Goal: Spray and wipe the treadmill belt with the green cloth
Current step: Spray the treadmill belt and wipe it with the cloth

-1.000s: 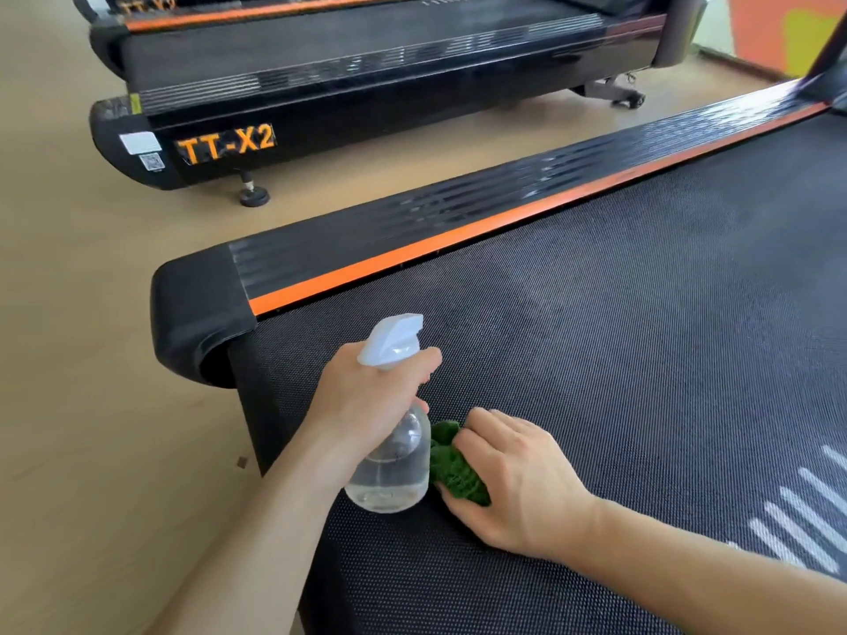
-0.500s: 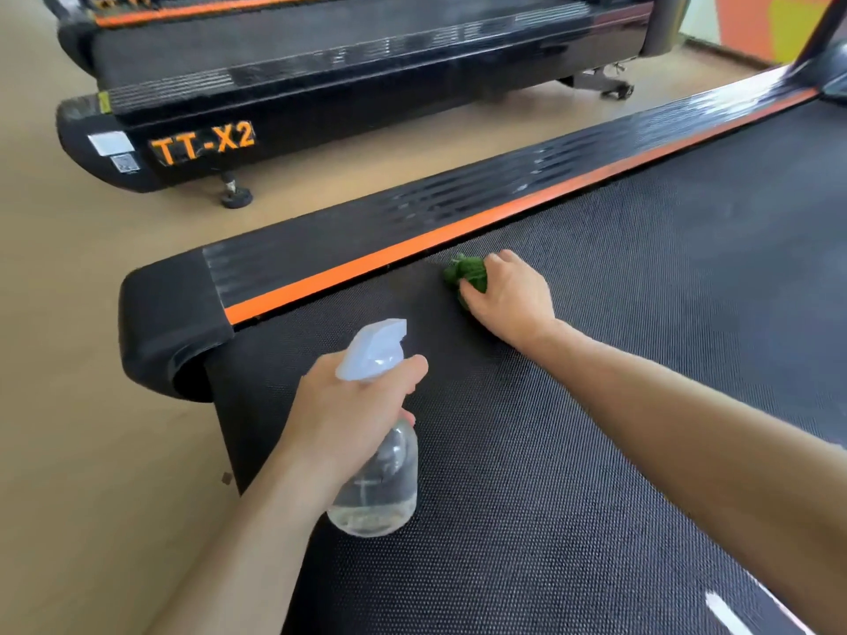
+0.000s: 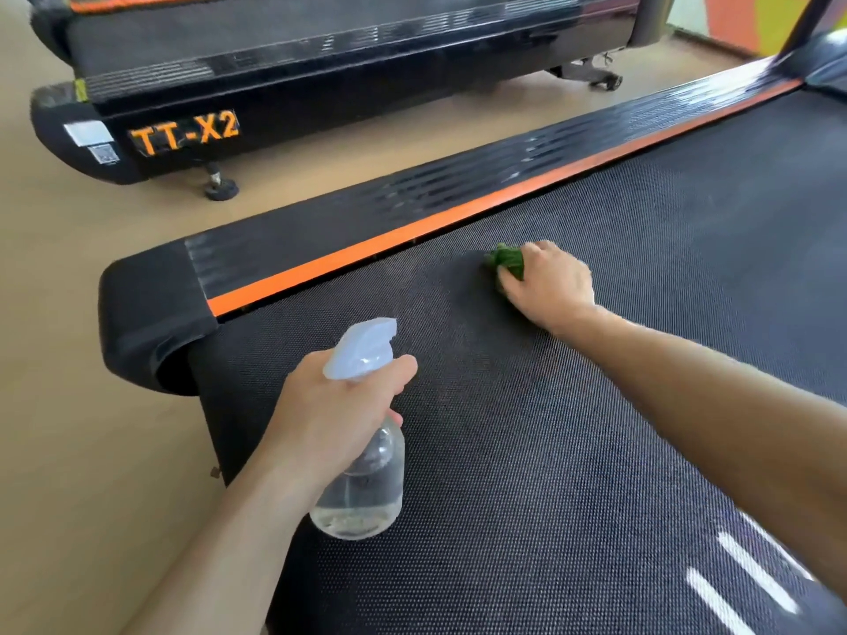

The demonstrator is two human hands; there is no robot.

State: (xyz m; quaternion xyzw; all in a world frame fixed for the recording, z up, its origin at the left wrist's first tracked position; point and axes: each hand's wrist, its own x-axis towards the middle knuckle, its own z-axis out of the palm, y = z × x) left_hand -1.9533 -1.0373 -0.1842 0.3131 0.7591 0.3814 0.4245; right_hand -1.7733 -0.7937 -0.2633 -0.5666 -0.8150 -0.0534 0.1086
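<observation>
The black textured treadmill belt (image 3: 573, 451) fills the lower right of the head view. My right hand (image 3: 547, 284) reaches forward and grips a bunched green cloth (image 3: 506, 261), pressing it on the belt close to the orange stripe of the side rail. My left hand (image 3: 334, 405) grips a clear spray bottle (image 3: 362, 488) with a pale blue trigger head, held upright over the belt's near left corner. The bottle holds a little clear liquid at its bottom. Most of the cloth is hidden under my fingers.
The left side rail (image 3: 412, 208) is black with an orange stripe and ends in a rounded black cap (image 3: 142, 313). A second treadmill marked TT-X2 (image 3: 183, 135) stands across a strip of tan floor (image 3: 59, 359). White stripes (image 3: 742, 575) mark the belt at lower right.
My right hand slid the green cloth away from the bottle and forward across the belt toward the orange rail, then a little to the right. My left hand kept holding the bottle.
</observation>
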